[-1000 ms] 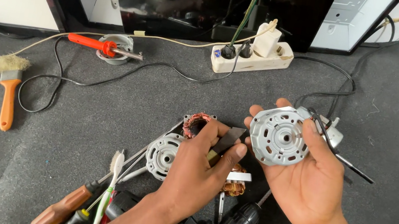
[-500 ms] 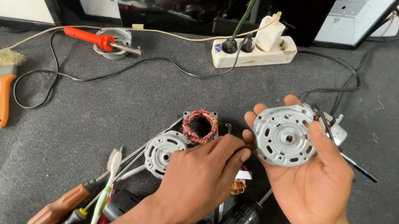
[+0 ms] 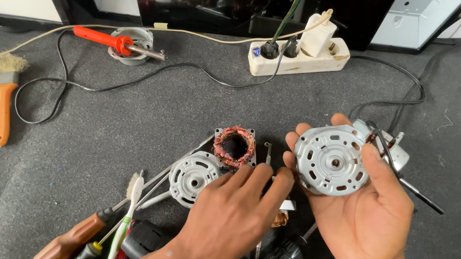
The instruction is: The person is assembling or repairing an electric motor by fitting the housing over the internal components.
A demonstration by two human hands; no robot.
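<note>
Right hand: your right hand (image 3: pixel 364 213) cradles the round metal motor end cover (image 3: pixel 332 161) in its open palm, thumb laid across the rim.
Left hand: your left hand (image 3: pixel 231 215) lies flat, fingers spread, holding nothing.
Change: it has slid down off the copper-wound stator (image 3: pixel 234 146), which is now uncovered beside the second end cover (image 3: pixel 192 176).
Meaning: you've apparently released the floor parts.

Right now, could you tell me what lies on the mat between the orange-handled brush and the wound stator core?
In the head view, only a loop of black cable crosses between the brush and the stator core; the rest is bare grey mat.
</note>
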